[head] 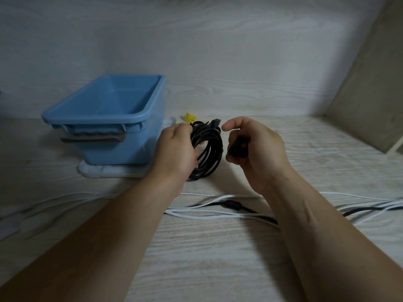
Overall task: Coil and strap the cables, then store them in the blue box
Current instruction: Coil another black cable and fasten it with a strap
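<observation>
Coiled black cable stands upright, the left hand curled round its left side. Right hand just beside the coil, fingers curled on a small dark piece, identity unclear. Yellow item behind the coil. Loose white cables and a black cable lie under the forearms. Pale wood-grain table, matching wall. Blue box at left on a white pad, only its own floor visible inside.

Pale wood-grain wall straight beyond the fingers, same grain on the surface under them. 1 beige side panel far right of the fingers. Light dim, shadows soft.
</observation>
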